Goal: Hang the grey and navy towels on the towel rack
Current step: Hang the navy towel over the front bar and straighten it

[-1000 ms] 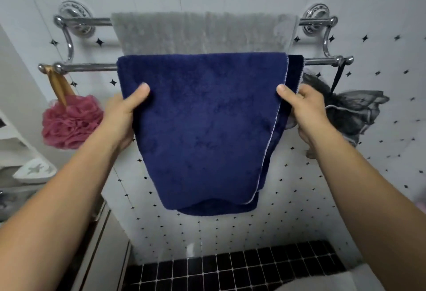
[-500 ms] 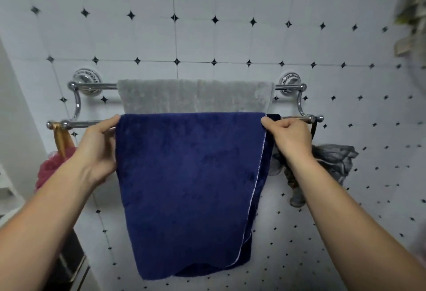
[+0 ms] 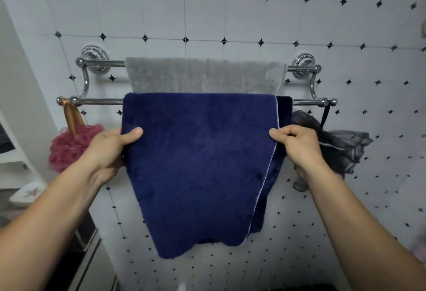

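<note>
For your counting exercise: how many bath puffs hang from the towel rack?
2: a pink mesh bath puff hangs at the lower bar's left end; a dark grey mesh bath puff hangs at its right end, partly hidden.

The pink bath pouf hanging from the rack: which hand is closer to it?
Left. The left hand grips the navy towel edge just beside the pink bath pouf. The right hand holds the towel's opposite edge, far across.

Grey towel (image 3: 205, 75) drapes upper rail; navy towel (image 3: 198, 164) apparently doubled over lower
</note>
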`<state>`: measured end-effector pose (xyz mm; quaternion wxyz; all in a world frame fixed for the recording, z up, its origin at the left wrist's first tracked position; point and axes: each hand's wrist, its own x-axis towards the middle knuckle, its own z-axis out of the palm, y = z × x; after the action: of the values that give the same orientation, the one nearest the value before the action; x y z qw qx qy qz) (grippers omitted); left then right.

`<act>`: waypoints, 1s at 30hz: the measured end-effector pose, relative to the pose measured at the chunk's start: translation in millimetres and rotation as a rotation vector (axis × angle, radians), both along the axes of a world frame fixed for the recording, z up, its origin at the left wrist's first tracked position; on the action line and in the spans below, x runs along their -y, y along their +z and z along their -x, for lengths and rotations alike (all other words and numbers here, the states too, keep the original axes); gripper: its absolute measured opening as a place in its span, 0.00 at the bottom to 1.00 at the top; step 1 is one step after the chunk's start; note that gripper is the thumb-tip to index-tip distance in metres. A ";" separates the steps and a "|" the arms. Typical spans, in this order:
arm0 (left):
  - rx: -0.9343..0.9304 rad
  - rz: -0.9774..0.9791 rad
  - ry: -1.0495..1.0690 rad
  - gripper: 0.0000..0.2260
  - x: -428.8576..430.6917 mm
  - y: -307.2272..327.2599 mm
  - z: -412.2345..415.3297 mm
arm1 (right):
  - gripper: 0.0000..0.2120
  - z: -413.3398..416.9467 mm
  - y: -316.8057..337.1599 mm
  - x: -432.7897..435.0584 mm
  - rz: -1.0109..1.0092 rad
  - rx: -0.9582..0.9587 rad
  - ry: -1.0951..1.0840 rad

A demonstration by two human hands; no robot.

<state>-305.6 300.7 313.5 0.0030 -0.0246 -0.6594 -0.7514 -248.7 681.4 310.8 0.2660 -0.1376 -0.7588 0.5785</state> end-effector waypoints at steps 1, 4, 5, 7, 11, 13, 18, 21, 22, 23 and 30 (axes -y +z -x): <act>0.006 -0.005 -0.010 0.09 1.3 -6.9 -3.3 | 0.09 -3.9 -4.3 -0.7 -0.016 0.019 0.015; 0.008 -0.103 -0.131 0.14 4.8 -13.0 -9.5 | 0.12 -10.5 -3.1 -1.2 -0.108 0.044 0.008; 0.019 -0.193 -0.180 0.14 7.1 -8.6 -8.7 | 0.12 -9.9 4.3 -1.3 -0.159 0.029 -0.033; 0.107 -0.470 -0.227 0.17 9.8 8.1 -2.6 | 0.15 -5.6 27.4 0.6 -0.244 -0.014 -0.163; 0.285 -0.517 -0.183 0.09 1.7 43.4 10.7 | 0.25 11.4 77.0 10.7 -0.232 0.013 -0.223; 0.289 -0.474 -0.230 0.07 -2.9 54.0 11.1 | 0.27 19.8 84.9 12.4 -0.246 0.057 -0.205; 0.275 -0.401 -0.311 0.06 -17.0 72.2 7.8 | 0.15 29.8 91.7 12.2 -0.130 0.108 -0.144; 0.236 -0.321 -0.260 0.12 -31.4 81.8 9.9 | 0.14 36.4 100.9 13.7 -0.248 0.144 -0.156; 0.223 -0.291 -0.245 0.12 -35.3 83.8 9.0 | 0.13 37.8 104.0 14.2 -0.305 0.162 -0.161; 0.212 -0.262 -0.236 0.10 -38.5 84.3 8.1 | 0.13 39.5 106.9 14.2 -0.355 0.181 -0.156; 0.071 0.047 -0.106 0.07 -2.2 70.4 13.5 | 0.08 39.8 120.5 -15.5 -0.406 0.241 -0.029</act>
<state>-319.1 302.9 384.0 -0.0608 -0.0331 -0.6744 -0.7352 -288.5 696.9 431.3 0.2041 -0.1601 -0.8838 0.3894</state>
